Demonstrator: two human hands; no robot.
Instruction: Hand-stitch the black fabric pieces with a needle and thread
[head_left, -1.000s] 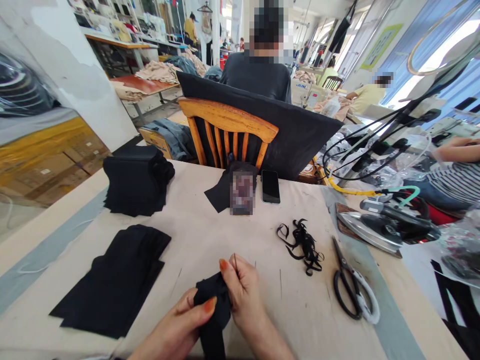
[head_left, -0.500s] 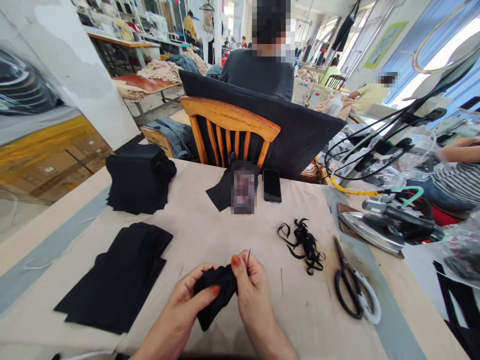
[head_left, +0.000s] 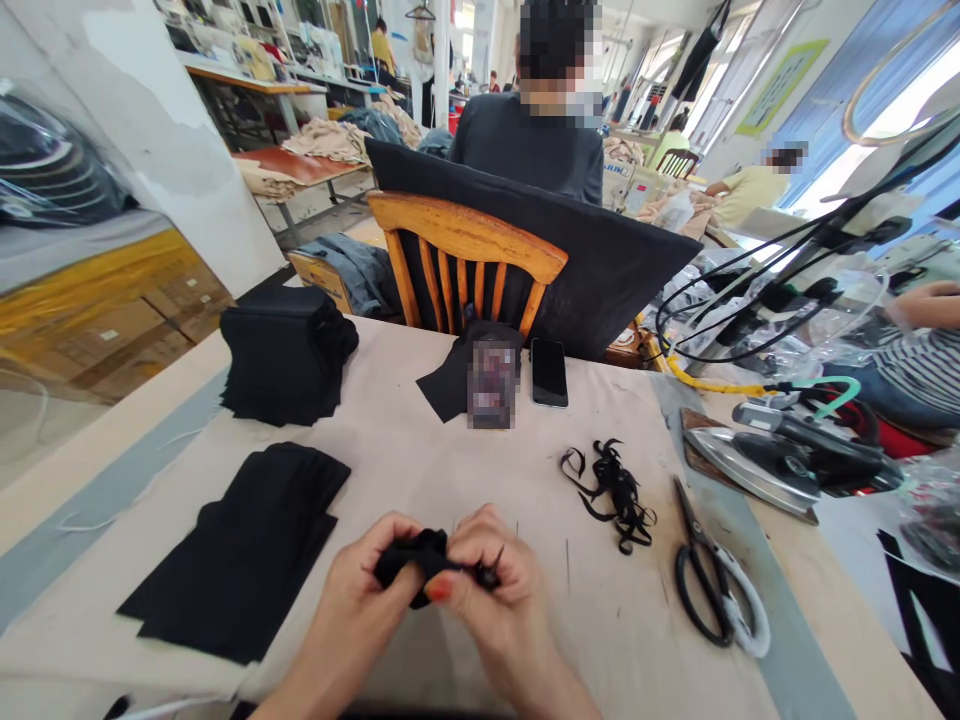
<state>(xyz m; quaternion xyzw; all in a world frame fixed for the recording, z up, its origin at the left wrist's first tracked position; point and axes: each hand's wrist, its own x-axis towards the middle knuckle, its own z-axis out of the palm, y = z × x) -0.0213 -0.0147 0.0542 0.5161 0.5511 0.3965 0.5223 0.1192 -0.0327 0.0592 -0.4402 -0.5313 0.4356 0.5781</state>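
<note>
Low in the middle of the view, a small piece of black fabric (head_left: 421, 556) is bunched up above the cloth-covered table. My left hand (head_left: 358, 592) is closed around its left part, the thumb pressed into the folds. The right end is gripped between the thumb and fingers of my right hand (head_left: 504, 600). A thin dark pointed tool (head_left: 500, 554) sticks up from that same hand; its kind is unclear. Flat black fabric pieces (head_left: 240, 560) lie in a stack left of my hands. To the right are a tangle of narrow black strips (head_left: 619, 495) and scissors (head_left: 709, 575).
A taller stack of folded black fabric (head_left: 285, 360) stands at the back left. Two phones, one a dark phone (head_left: 549, 372), lie near the far edge, before a wooden chair (head_left: 465, 235). An iron (head_left: 757, 468) rests on the right. A person (head_left: 532, 145) sits beyond the chair.
The black fabric has been crumpled and raised between my hands. My right hand has turned inward, its thumb now pointing left over the fabric. The view has shifted slightly.
</note>
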